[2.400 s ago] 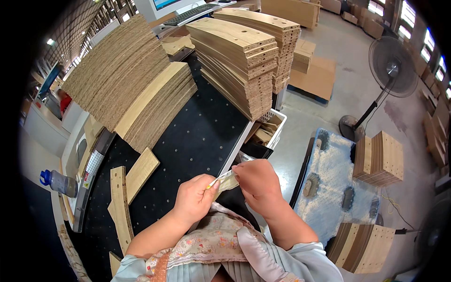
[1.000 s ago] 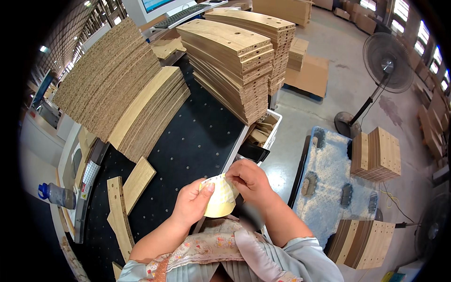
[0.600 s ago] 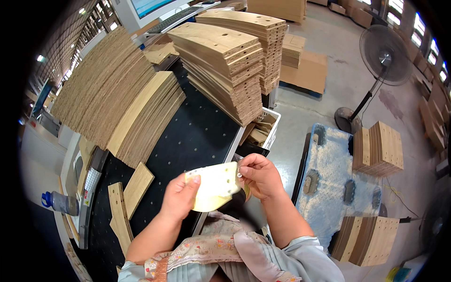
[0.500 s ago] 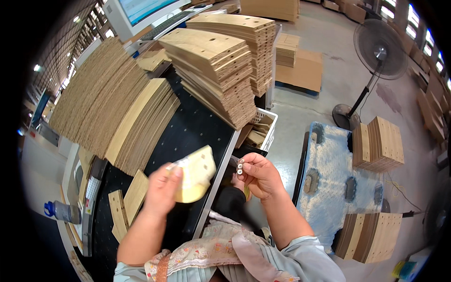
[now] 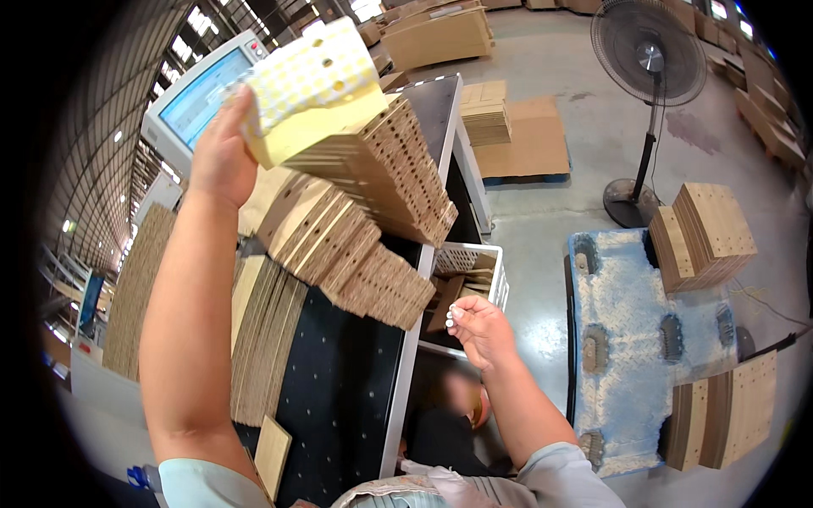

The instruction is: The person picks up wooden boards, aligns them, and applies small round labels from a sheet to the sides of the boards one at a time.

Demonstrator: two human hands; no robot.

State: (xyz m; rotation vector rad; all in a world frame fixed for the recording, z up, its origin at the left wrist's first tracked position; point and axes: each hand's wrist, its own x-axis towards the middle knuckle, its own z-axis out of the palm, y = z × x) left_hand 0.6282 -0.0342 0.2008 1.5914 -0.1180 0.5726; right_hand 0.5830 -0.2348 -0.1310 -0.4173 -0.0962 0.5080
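Observation:
My left hand [image 5: 225, 151] is raised over the stacked wooden boards at the far side of the table. It grips a yellow-and-white sheet of round stickers [image 5: 313, 72], dotted with a pattern and with a few brown spots showing through. Beneath the sheet stand a stack of drilled wooden boards [image 5: 406, 169] and a nearer, leaning stack [image 5: 356, 254]. Right of the table edge, my right hand [image 5: 481, 332] pinches several small white round stickers [image 5: 450, 317] at its fingertips. It hovers in front of a white plastic basket [image 5: 500, 279].
A monitor [image 5: 199, 102] stands at the far left. Long boards [image 5: 271, 339] are stacked on the black table [image 5: 339, 381]. On the right, a blue pallet [image 5: 627, 364] carries board stacks [image 5: 707, 233]. A standing fan [image 5: 649, 68] is behind it.
My left hand has carried the sticker sheet forward and up, from above the black table to over the board stacks. My right hand keeps its pinch. The view has shifted.

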